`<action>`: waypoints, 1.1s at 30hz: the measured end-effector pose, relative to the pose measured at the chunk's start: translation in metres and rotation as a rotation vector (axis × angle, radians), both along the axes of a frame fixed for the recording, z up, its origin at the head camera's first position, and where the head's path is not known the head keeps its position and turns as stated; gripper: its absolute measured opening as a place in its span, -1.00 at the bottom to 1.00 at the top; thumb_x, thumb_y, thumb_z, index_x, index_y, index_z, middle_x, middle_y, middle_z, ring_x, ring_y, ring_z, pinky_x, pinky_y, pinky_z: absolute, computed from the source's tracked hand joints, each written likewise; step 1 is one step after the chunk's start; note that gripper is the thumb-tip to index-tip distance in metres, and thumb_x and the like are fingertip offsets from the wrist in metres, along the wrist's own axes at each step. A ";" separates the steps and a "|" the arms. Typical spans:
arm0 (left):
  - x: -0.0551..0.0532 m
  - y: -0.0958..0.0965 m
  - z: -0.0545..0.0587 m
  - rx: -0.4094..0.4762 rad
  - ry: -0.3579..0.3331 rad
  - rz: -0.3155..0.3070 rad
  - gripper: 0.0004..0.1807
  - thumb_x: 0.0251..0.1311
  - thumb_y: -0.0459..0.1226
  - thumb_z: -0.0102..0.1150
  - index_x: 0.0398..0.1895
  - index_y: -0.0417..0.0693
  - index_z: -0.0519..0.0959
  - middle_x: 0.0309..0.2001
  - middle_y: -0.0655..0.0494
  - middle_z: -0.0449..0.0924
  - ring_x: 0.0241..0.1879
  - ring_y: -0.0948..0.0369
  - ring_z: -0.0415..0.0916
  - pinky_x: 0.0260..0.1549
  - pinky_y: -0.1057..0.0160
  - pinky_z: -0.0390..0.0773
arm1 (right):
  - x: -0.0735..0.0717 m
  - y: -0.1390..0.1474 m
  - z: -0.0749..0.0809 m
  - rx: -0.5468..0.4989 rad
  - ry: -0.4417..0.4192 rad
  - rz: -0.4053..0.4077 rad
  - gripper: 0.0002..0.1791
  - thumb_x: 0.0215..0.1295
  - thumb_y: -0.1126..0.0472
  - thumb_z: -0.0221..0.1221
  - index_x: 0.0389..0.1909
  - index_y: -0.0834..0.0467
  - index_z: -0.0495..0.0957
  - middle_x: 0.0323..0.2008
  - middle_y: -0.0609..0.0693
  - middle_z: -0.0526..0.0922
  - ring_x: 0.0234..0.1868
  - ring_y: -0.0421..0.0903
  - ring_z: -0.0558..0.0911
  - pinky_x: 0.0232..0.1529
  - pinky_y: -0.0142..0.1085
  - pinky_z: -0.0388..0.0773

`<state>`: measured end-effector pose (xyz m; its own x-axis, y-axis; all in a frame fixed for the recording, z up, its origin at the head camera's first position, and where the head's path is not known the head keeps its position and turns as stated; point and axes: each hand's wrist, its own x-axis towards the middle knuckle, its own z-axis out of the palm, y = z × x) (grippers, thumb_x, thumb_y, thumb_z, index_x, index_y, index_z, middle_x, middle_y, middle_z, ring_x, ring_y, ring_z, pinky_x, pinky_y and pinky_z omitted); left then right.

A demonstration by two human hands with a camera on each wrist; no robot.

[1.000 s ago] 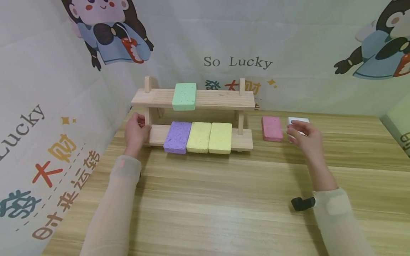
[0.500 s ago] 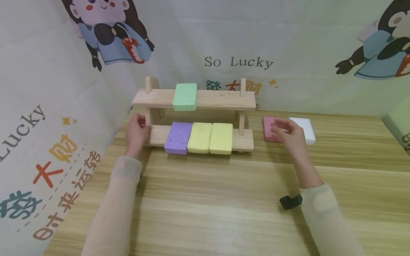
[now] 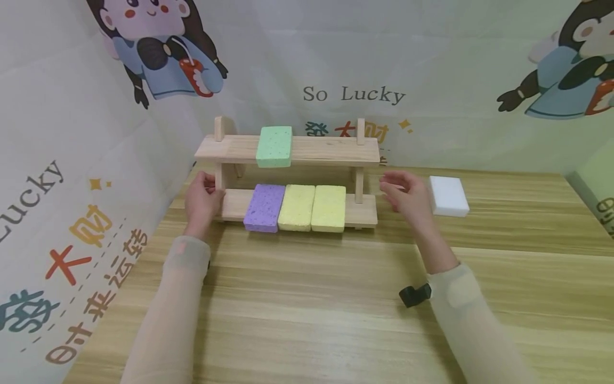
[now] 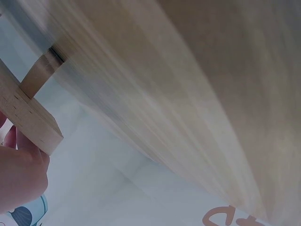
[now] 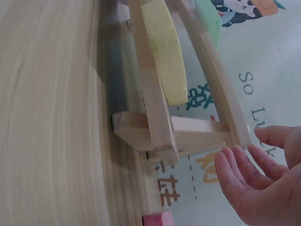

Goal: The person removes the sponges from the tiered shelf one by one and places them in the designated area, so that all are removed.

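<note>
A small two-tier wooden shelf rack stands on the table. My left hand grips its left end, and in the left wrist view the fingers curl behind a wooden board. A green sponge lies on the upper tier. On the lower tier a purple sponge sits beside two yellow sponges, one in the middle and one at right. My right hand hovers just right of the rack, fingers loosely bent and holding nothing. The pink sponge is hidden by this hand in the head view.
A white sponge lies on the wooden table to the right of my right hand. Behind the rack hangs a printed cloth backdrop, which continues along the left side.
My right hand has moved left, from over the white sponge, past the pink one, to near the rack's right end. My left hand keeps its grip on the rack.
</note>
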<state>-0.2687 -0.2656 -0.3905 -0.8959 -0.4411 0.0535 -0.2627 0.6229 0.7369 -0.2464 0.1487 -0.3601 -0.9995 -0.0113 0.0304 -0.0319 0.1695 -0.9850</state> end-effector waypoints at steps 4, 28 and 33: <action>0.001 -0.001 0.000 -0.001 0.007 0.000 -0.64 0.29 -0.41 0.13 0.14 -0.24 0.41 0.16 -0.20 0.53 0.16 -0.05 0.49 0.23 -0.02 0.46 | -0.003 -0.012 0.002 -0.018 0.014 0.029 -0.54 0.40 0.31 0.13 0.27 0.38 0.40 0.19 0.30 0.55 -0.14 -0.38 0.63 -0.01 -0.42 0.64; -0.001 -0.008 -0.004 0.049 0.064 -0.026 -0.63 0.25 -0.46 0.16 0.12 -0.30 0.42 0.12 -0.25 0.55 0.16 -0.07 0.52 0.22 0.00 0.49 | -0.013 -0.067 0.018 -0.016 0.050 0.122 -0.58 0.39 0.28 0.18 0.23 0.28 0.46 0.17 0.26 0.57 0.13 0.11 0.62 0.09 -0.23 0.64; 0.001 -0.006 -0.004 0.078 0.080 -0.028 -0.63 0.23 -0.48 0.17 0.10 -0.31 0.43 0.11 -0.26 0.56 0.15 -0.06 0.54 0.22 0.02 0.51 | -0.014 -0.075 0.023 -0.010 0.040 0.131 -0.58 0.39 0.26 0.18 0.24 0.24 0.47 0.15 0.19 0.61 0.09 0.00 0.62 0.08 -0.29 0.65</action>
<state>-0.2677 -0.2721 -0.3941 -0.9021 -0.4215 0.0922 -0.1842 0.5693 0.8012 -0.2605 0.0739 -0.3376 -0.9874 -0.1415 0.0711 -0.0925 0.1510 -0.9842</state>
